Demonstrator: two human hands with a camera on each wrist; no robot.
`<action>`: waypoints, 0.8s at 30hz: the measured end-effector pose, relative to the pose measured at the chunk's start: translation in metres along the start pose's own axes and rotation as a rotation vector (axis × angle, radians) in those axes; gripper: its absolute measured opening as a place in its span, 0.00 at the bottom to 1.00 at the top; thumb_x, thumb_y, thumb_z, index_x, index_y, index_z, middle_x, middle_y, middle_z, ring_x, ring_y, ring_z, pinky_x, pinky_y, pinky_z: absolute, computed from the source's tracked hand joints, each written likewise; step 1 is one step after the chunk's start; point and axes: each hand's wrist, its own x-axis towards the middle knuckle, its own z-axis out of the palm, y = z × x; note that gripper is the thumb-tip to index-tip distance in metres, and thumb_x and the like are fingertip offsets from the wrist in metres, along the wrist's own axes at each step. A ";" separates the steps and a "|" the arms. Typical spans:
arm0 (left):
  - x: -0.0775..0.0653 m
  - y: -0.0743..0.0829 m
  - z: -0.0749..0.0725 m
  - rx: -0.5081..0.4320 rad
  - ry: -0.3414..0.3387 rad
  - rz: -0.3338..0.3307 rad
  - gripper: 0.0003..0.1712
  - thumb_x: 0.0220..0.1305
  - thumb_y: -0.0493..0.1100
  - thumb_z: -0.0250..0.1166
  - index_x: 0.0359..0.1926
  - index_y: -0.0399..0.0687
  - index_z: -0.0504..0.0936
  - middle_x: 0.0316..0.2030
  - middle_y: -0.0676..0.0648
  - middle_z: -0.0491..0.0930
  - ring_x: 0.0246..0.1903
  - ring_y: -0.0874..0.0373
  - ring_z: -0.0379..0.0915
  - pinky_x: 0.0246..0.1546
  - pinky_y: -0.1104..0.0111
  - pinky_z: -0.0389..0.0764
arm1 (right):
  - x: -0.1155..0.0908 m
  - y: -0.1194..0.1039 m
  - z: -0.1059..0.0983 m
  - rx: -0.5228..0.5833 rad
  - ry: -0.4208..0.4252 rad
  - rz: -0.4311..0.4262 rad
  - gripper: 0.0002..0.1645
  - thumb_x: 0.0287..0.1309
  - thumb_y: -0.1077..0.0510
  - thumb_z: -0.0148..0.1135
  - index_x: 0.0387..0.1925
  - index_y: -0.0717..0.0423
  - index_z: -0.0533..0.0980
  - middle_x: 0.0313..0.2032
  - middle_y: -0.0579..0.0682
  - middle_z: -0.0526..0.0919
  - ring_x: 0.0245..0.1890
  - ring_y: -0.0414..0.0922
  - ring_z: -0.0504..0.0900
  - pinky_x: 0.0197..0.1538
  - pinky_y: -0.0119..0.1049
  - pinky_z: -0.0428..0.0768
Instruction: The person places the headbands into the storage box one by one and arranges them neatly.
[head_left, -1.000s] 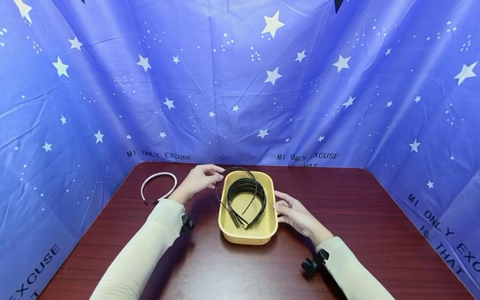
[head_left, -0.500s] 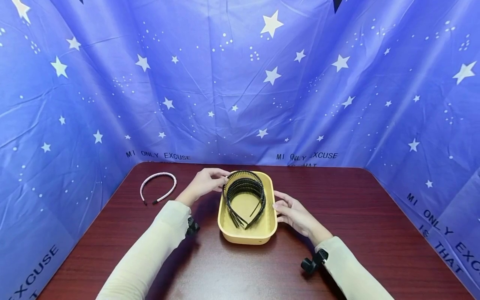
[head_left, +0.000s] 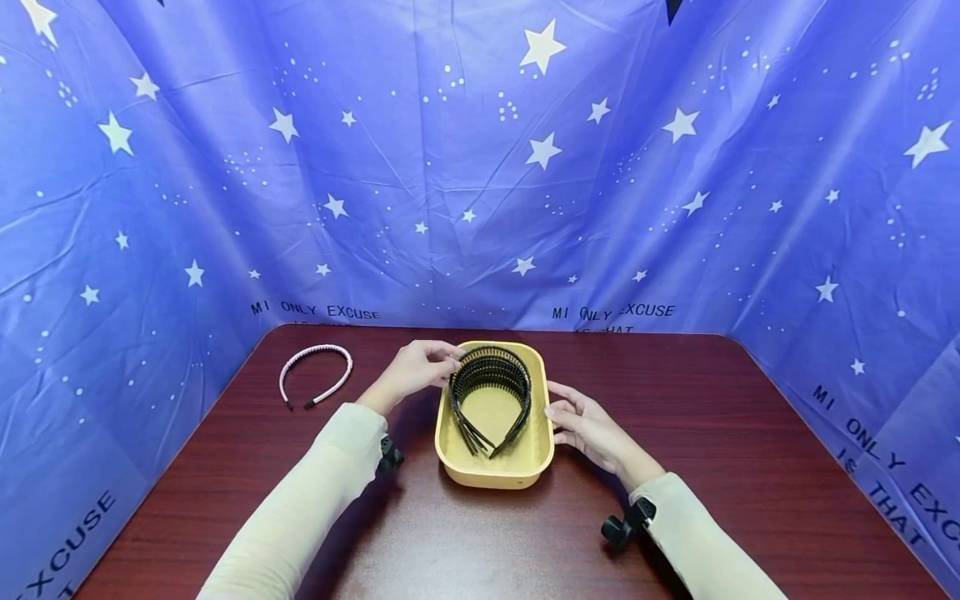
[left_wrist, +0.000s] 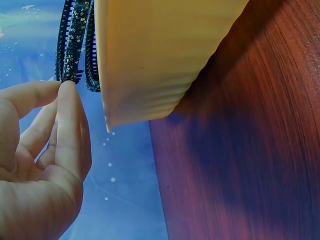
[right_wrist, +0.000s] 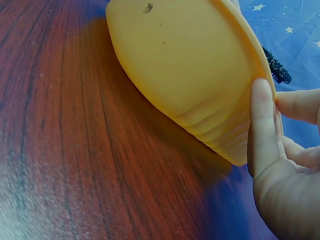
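Note:
My left hand pinches a black headband with gold glitter between thumb and index finger, over the far left rim of a yellow plastic basin. Several black toothed headbands are stacked inside the basin, their ends toward me. The held headband lines up with the stack; whether it touches the others is hard to tell. On the right side, my right hand pinches the basin's rim, thumb against the outer wall.
A pale pink ribbed headband with dark tips lies at the table's back left. The dark red wooden table ends at a blue star-printed curtain behind and at both sides.
My left hand has moved right and slightly toward me, bringing the black headband from above the basin's left rim down onto the line of the stack. My right hand has stayed on the rim.

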 end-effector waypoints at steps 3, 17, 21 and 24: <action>0.000 0.000 0.002 0.008 0.004 -0.009 0.18 0.62 0.31 0.61 0.53 0.37 0.84 0.41 0.37 0.85 0.31 0.54 0.83 0.35 0.62 0.86 | 0.000 0.001 0.000 0.002 0.008 0.008 0.40 0.70 0.67 0.53 0.76 0.66 0.48 0.45 0.58 0.77 0.35 0.44 0.82 0.40 0.36 0.83; 0.001 -0.001 0.005 0.050 0.026 -0.010 0.17 0.62 0.32 0.63 0.52 0.37 0.85 0.39 0.40 0.85 0.28 0.54 0.83 0.33 0.64 0.86 | -0.001 -0.001 0.002 0.007 0.015 0.016 0.39 0.70 0.67 0.53 0.76 0.65 0.48 0.45 0.58 0.78 0.35 0.44 0.82 0.39 0.35 0.83; 0.002 -0.002 0.006 0.058 0.029 -0.010 0.17 0.62 0.32 0.63 0.52 0.37 0.85 0.39 0.40 0.85 0.29 0.53 0.84 0.33 0.64 0.86 | -0.001 -0.002 0.002 0.004 0.011 0.016 0.39 0.70 0.67 0.53 0.76 0.65 0.48 0.45 0.58 0.78 0.35 0.45 0.82 0.40 0.35 0.83; 0.003 -0.003 0.007 0.077 0.036 -0.015 0.16 0.63 0.32 0.63 0.52 0.38 0.85 0.39 0.41 0.85 0.29 0.53 0.84 0.33 0.65 0.86 | -0.001 -0.002 0.002 0.005 0.007 0.013 0.39 0.71 0.68 0.52 0.76 0.65 0.48 0.45 0.58 0.78 0.35 0.45 0.82 0.40 0.36 0.83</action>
